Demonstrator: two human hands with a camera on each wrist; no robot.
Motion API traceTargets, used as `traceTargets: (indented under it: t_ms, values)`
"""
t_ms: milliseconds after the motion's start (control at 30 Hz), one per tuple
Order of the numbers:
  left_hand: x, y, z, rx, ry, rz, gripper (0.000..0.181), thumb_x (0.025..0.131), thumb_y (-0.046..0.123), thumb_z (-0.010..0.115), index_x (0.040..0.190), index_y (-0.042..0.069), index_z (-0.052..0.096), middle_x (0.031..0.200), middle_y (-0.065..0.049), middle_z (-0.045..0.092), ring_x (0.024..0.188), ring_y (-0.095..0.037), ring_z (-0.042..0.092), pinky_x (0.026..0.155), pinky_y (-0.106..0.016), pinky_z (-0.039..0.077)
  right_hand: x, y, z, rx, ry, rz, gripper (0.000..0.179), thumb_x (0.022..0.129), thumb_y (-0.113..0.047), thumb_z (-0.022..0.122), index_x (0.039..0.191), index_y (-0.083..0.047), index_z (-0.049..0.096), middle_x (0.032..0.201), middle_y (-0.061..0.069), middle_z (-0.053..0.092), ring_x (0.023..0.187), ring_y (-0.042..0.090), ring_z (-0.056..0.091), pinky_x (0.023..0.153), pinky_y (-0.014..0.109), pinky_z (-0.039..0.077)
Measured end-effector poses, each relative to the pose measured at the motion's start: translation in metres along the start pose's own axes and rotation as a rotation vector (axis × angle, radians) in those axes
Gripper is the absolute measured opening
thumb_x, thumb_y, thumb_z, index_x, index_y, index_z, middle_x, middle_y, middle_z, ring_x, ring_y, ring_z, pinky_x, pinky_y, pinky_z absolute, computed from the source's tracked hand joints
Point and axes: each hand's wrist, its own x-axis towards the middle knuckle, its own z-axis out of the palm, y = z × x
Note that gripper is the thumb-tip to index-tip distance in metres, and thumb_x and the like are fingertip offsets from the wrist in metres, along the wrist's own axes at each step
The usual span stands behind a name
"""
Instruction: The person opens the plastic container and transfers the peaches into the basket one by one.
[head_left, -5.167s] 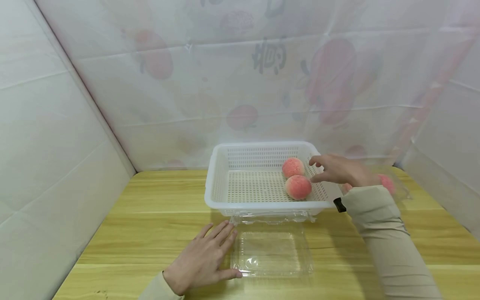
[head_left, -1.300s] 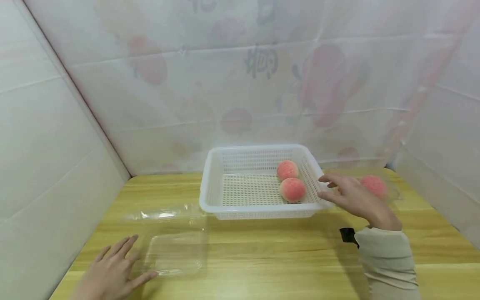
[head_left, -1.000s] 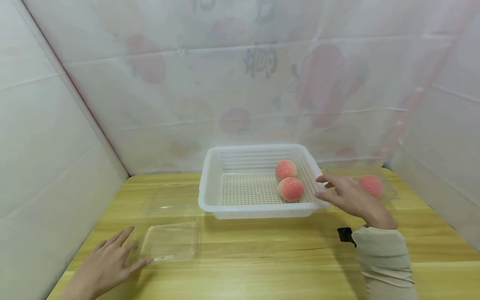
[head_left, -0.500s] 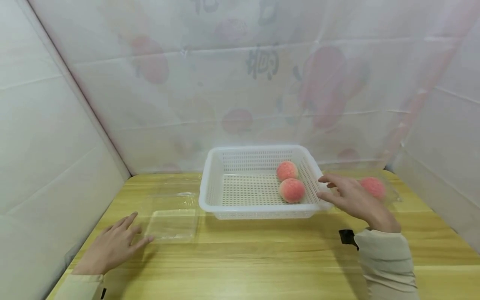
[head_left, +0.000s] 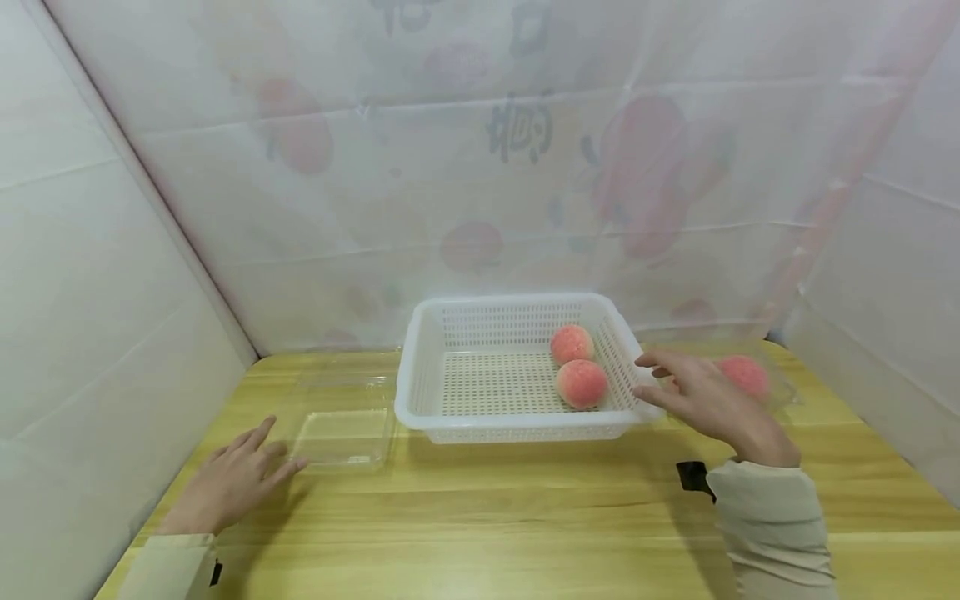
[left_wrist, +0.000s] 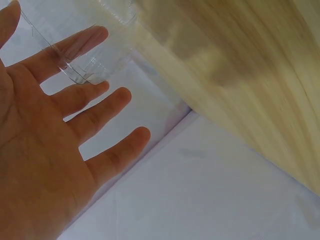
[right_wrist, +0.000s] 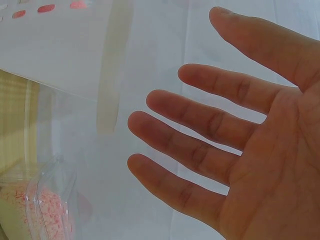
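Observation:
My left hand [head_left: 232, 483] is at the left edge of an open clear plastic clamshell box [head_left: 341, 437], left of the basket. Its thumb and index finger reach to the box's edge; in the left wrist view, the index finger shows through the clear plastic [left_wrist: 92, 62], and the fingers are nearly straight. Two pink peaches [head_left: 582, 384] lie together in the right half of a white slotted plastic basket [head_left: 525, 423]. Beside that basket's right rim hovers my right hand [head_left: 708, 404], fingers extended and apart, holding nothing; its palm [right_wrist: 285, 165] shows in the right wrist view.
Behind the right hand, a second clear plastic box [head_left: 783, 390] holds a peach [head_left: 742, 377] and another partly hidden one. Pale printed cloth walls [head_left: 480, 192] enclose the wooden table [head_left: 480, 533] at the back and sides.
Over these seconds the open box has gone from in front of the basket to its left, then farther from me, along with my left hand. My right hand has drawn back from the peaches.

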Motion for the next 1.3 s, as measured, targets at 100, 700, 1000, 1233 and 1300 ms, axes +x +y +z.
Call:
traceTargets:
  t_ms: [100,700,1000,1233,1300]
  values:
    - [0.001,0.0,0.001,0.002,0.016,0.0,0.054,0.103,0.048,0.055,0.118,-0.002,0.071,0.145,-0.04,0.041,0.12,-0.059,0.051,0.089,-0.072,0.045,0.0,0.0,0.0,-0.001,-0.001,-0.001,0.047,0.101,-0.028,0.065,0.134,0.005,0.057,0.129,0.027,0.062,0.108,0.047,0.063,0.084,0.058,0.054]
    - [-0.002,0.011,0.001,0.076,0.072,0.024,0.05,0.101,0.04,0.062,0.127,-0.002,0.064,0.142,-0.032,0.05,0.127,-0.051,0.049,0.099,-0.073,0.037,0.007,0.003,0.004,0.01,-0.019,-0.011,0.048,0.101,-0.029,0.064,0.135,0.005,0.057,0.132,0.027,0.06,0.116,0.047,0.059,0.087,0.059,0.052]
    - [0.003,0.031,-0.012,0.106,0.165,0.127,0.047,0.096,0.034,0.07,0.128,0.0,0.065,0.138,-0.027,0.056,0.125,-0.046,0.054,0.098,-0.066,0.043,0.01,0.008,-0.001,-0.012,-0.036,0.005,0.049,0.102,-0.027,0.064,0.136,0.006,0.055,0.131,0.03,0.059,0.114,0.049,0.059,0.086,0.06,0.053]
    - [0.008,0.061,-0.023,0.168,0.319,0.302,0.046,0.09,0.028,0.076,0.126,0.001,0.066,0.128,-0.02,0.065,0.113,-0.04,0.063,0.091,-0.056,0.052,0.009,0.013,-0.007,-0.054,-0.039,-0.031,0.043,0.102,-0.026,0.063,0.132,0.003,0.059,0.129,0.027,0.062,0.112,0.047,0.06,0.085,0.06,0.052]
    - [0.009,0.067,-0.021,0.179,0.376,0.345,0.042,0.097,0.033,0.068,0.124,0.001,0.067,0.124,-0.019,0.067,0.109,-0.037,0.065,0.087,-0.055,0.054,0.008,0.013,-0.008,-0.055,-0.043,-0.027,0.042,0.102,-0.026,0.063,0.133,0.002,0.059,0.13,0.026,0.061,0.115,0.047,0.059,0.086,0.061,0.052]
